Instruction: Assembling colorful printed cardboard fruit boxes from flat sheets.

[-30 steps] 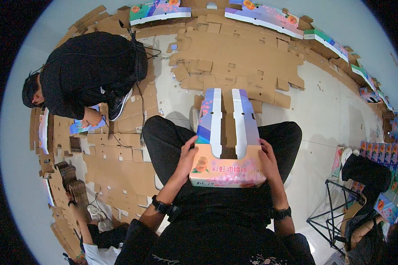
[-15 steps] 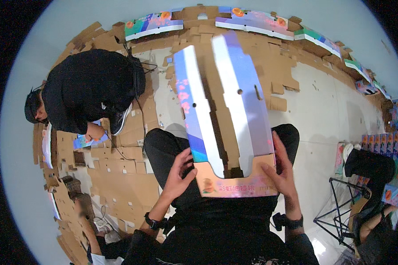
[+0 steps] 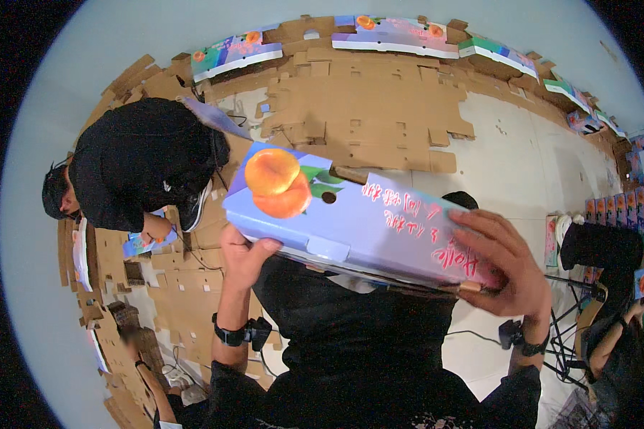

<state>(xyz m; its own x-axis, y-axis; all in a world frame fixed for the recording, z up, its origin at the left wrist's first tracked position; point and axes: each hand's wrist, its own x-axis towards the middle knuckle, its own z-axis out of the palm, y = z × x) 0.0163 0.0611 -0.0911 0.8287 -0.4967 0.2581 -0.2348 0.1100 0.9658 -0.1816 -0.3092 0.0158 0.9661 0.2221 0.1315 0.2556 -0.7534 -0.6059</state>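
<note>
A long printed cardboard box [image 3: 401,214], lilac-blue with an orange peach picture and pink lettering, lies across the space above my lap. Its broad printed side faces up, and its right end sits lower than its left. My left hand [image 3: 242,259] grips the near left corner, thumb along the edge and the other fingers mostly hidden. Around the right end curls my right hand [image 3: 504,264], its fingers spread over the printed side. The underside of the box is out of sight. A lilac strip [image 3: 218,118] shows beyond the box's left end; whether it joins the box I cannot tell.
At left, a person in black [image 3: 147,161] bends over a blue printed piece [image 3: 149,242]. Flattened brown cardboard [image 3: 358,100] covers much of the floor. Printed boxes [image 3: 397,37] line the far edge. At right are a folding stool frame [image 3: 562,332], another person [image 3: 615,350] and stacked boxes [image 3: 619,207].
The box has turned from pointing away from me, its open gap upward, to lying crosswise with a printed side up. My right hand has moved right and my left hand left.
</note>
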